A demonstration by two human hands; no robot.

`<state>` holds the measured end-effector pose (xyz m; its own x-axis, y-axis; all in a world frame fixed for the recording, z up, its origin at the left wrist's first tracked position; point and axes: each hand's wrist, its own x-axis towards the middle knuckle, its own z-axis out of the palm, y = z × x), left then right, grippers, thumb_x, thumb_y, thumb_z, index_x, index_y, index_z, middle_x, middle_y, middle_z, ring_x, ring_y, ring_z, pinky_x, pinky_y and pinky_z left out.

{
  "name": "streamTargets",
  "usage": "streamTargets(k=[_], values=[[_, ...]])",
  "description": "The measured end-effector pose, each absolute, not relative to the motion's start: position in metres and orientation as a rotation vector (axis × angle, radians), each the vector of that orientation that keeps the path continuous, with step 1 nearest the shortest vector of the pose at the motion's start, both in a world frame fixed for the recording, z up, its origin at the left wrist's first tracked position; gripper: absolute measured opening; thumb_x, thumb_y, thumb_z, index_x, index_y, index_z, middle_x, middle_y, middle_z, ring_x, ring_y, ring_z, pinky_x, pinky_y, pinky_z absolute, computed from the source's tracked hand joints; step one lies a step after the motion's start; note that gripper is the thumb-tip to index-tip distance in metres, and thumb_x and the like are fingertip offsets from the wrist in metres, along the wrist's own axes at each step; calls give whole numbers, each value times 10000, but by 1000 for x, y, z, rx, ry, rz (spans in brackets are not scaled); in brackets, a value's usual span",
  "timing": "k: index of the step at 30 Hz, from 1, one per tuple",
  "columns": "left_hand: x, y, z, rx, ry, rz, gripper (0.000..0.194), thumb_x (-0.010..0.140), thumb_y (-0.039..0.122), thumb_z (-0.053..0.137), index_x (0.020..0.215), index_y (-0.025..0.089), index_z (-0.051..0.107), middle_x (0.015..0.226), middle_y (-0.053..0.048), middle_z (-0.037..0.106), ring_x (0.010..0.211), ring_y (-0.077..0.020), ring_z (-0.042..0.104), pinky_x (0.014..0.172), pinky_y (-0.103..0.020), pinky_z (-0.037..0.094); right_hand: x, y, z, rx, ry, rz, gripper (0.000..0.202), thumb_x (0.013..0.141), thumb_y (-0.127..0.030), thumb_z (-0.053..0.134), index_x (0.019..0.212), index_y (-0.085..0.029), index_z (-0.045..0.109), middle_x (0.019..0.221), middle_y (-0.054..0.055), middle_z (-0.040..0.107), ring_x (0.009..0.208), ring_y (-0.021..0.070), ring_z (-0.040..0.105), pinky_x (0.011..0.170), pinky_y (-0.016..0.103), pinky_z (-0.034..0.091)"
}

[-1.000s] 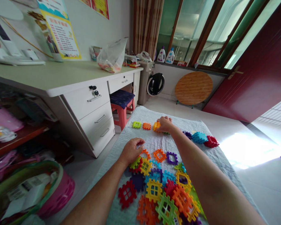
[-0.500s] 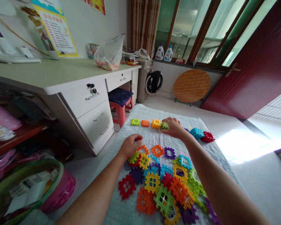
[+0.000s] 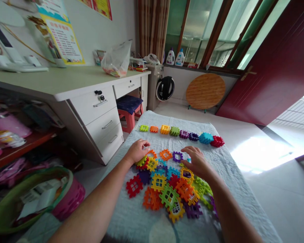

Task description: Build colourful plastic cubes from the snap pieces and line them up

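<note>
My left hand rests at the far left of a heap of interlocking plastic tiles, its fingers loosely curved and nothing seen in them. Just below it lie a lime tile and a yellow tile. Over the heap's right side hovers my right hand, fingers apart, close to a purple frame tile; its palm hides some tiles. Beyond both hands runs a row of colour-sorted tiles, from a lime one past a green stack to a red stack.
The tiles lie on a table covered with a pale blue cloth. A white desk stands to the left, with a red stool beside it. At lower left is a pink and green basket. A maroon door is at right.
My right hand has let go of a green tile at the row, where a green stack now stands, and come back over the heap. My left hand stays by the heap.
</note>
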<state>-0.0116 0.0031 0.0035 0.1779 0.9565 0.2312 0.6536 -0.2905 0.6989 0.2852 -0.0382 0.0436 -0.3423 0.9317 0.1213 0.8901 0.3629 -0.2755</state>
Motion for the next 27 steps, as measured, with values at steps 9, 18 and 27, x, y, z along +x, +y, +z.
streamTargets(k=[9,18,27], values=[[-6,-1,11,2029,1691,561,80,638,263,653,664,187,652,651,-3,630,620,-151,570,580,-234,396,280,-40,29,-1593,-2295,255,245,822,-298,540,1047,-241,619,1112,75,606,1038,244,499,902,384,372],[7,3,17,2126,1656,952,40,700,197,613,732,178,598,759,-16,621,699,-149,566,663,-244,431,279,-38,20,-1524,-2318,291,253,813,-256,543,1052,-223,618,1108,68,606,1051,229,495,920,363,370],[9,3,21,2503,1481,721,38,753,211,636,753,192,604,797,-19,605,771,-178,557,743,-290,435,282,-39,20,-1493,-2295,326,252,812,-228,540,1050,-197,618,1067,77,612,1014,228,506,893,377,390]])
